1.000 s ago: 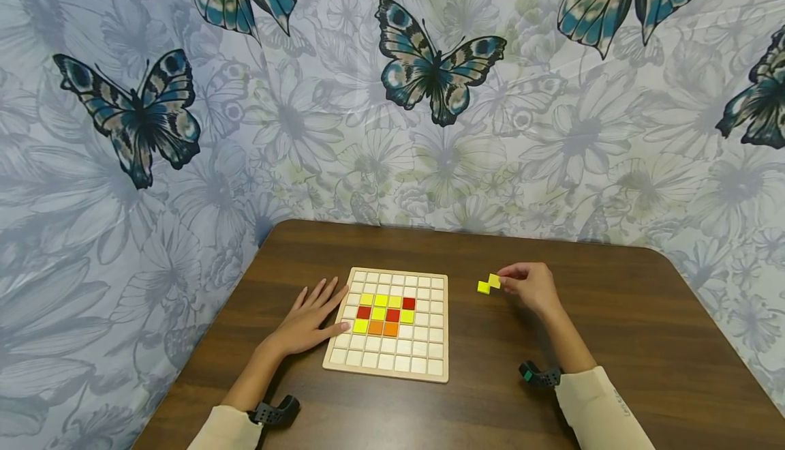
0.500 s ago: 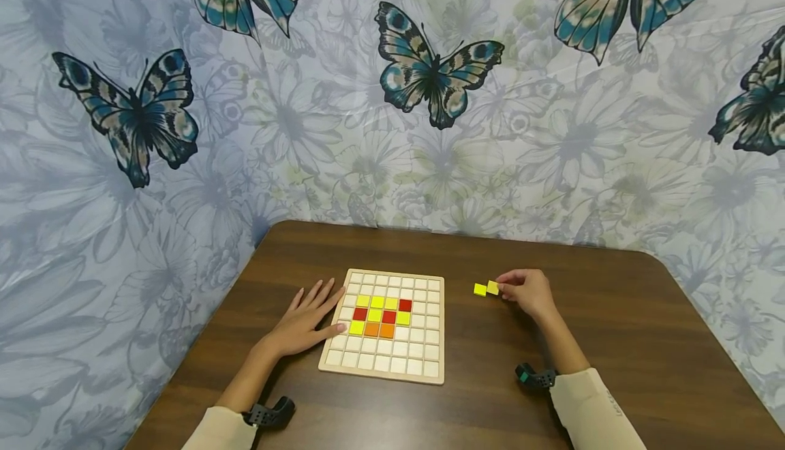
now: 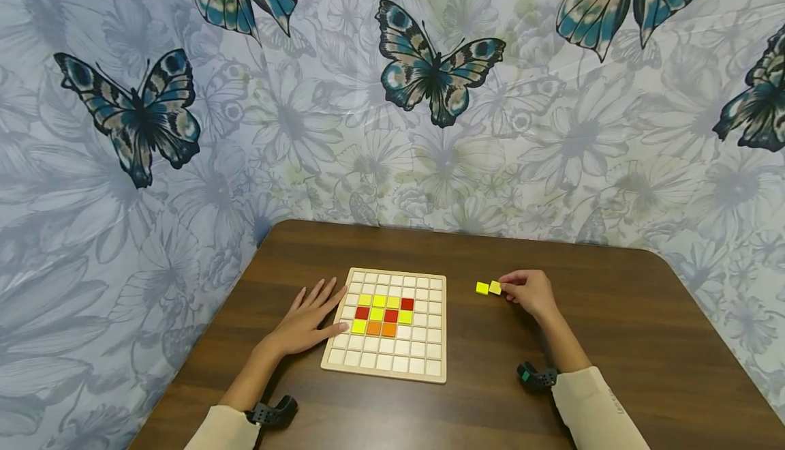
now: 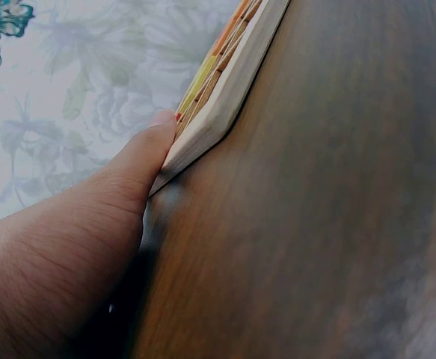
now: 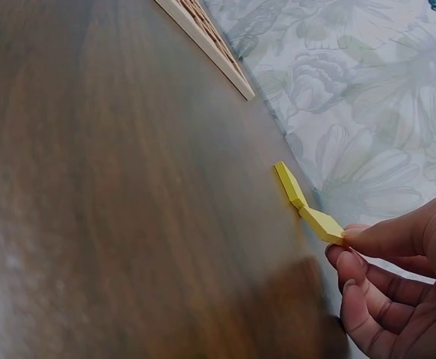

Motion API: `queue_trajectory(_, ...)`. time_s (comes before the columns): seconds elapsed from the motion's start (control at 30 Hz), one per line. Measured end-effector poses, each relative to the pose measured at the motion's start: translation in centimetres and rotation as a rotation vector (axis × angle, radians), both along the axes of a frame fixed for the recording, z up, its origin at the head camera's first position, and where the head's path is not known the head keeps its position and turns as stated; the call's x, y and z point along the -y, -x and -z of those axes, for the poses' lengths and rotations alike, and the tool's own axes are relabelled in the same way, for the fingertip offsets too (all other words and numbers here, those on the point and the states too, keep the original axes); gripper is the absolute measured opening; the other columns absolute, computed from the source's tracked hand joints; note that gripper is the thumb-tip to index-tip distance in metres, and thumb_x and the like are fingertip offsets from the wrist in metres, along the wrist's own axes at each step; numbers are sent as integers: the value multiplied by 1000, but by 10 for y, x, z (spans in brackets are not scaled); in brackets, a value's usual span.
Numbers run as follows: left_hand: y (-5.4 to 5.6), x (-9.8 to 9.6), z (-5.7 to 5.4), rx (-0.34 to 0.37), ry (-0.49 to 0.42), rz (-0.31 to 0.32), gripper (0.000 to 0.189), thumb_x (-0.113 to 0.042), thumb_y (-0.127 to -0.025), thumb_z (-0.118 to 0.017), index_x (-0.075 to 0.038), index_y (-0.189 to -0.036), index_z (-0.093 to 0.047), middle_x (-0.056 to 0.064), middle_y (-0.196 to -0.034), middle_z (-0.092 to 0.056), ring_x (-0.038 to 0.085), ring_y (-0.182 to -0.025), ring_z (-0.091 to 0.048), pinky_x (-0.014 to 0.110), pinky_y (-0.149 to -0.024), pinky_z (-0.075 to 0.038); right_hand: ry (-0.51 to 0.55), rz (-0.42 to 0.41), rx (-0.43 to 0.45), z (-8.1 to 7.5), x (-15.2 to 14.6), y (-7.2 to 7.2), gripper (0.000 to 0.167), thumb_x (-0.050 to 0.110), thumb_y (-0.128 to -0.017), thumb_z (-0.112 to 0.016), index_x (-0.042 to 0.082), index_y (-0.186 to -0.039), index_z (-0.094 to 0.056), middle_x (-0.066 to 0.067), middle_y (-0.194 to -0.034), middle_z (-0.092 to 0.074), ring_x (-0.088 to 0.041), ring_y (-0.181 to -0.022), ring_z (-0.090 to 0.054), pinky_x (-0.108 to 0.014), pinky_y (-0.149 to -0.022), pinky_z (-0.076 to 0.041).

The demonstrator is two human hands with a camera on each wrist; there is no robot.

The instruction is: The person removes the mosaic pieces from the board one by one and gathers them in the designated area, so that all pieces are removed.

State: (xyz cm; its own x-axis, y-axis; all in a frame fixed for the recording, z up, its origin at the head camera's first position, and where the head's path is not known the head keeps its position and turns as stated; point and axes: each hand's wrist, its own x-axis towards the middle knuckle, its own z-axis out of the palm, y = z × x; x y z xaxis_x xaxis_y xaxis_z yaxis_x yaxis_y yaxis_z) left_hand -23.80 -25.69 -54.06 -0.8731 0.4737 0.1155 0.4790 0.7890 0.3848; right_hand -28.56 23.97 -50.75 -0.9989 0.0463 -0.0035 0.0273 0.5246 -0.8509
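Note:
My left hand [image 3: 302,327] lies with fingers spread beside the wooden grid board [image 3: 400,364], its fingertips and thumb over the board's left side. In the left wrist view the thumb [image 4: 146,157] rests at the board's edge. Red, yellow and orange square tiles fill some cells in the board's middle; the other cells show white. To the right of the board, my right hand [image 3: 532,293] pinches one yellow tile [image 3: 495,288] between thumb and fingers. A second yellow tile [image 3: 482,288] sits just left of it, their corners close together in the right wrist view.
The brown wooden table [image 3: 478,409] reaches back to a wall covering [image 3: 343,163] printed with butterflies and flowers. A dark band with a camera sits at the left wrist [image 3: 272,412] and another at the right wrist [image 3: 537,376].
The pinched yellow tile has come down from behind the other one to its right side, level with it. The left hand and the board hold their places.

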Motion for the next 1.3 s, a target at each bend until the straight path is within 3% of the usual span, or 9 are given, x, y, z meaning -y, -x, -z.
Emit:
queue_trajectory(0.57,1,0,0,2,8,-9,84,-61,-97,-57,-19,-163,-26,14,-168,-16,42,-154,-11,69,-117,-2,-88,-10,-19,2,4,1,13,6,-93,-74,-2,-102,-79,-13,-89,-76,-17,-65,-67,-25,-59,-55)
queue_trajectory(1.3,-1,0,-2,5,-5,1,84,-59,-97,-57,-18,-163,-25,16,-168,-17,43,-154,-12,69,-117,-2,-36,-3,-11,-3,2,-1,17,8,-94,-73,-5,-103,-77,-17,-92,-75,-19,-68,-69,-30,-60,-58)
